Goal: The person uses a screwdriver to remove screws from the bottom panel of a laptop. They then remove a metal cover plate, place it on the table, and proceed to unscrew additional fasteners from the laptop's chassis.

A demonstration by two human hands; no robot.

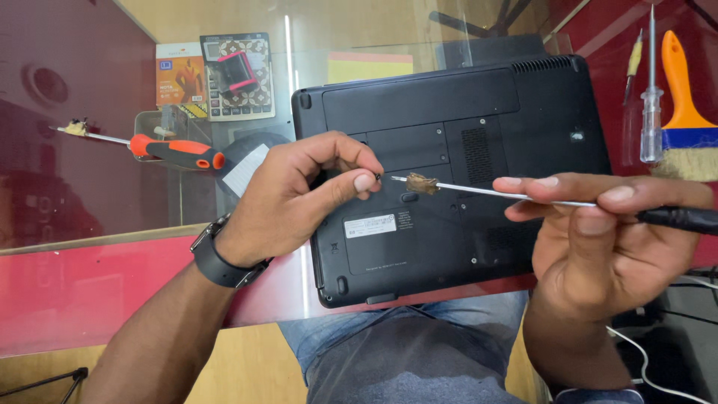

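A black laptop (479, 112) lies upside down on the red and glass table, its base panel facing up. My left hand (299, 191) hovers over its left side and pinches a tiny dark screw (378, 177) between thumb and forefinger. My right hand (606, 239) holds a thin screwdriver (486, 191) with a black handle, its shaft pointing left toward the screw. A small brown lump sits on the shaft near the tip. The tip is a short gap from the screw.
An orange and black screwdriver (176, 152) lies on the glass at the left. At the back left sit small boxes and a calculator-like pad (235, 75). On the right lie a clear-handled screwdriver (651, 112) and an orange-handled brush (684, 112). Cables trail at the lower right.
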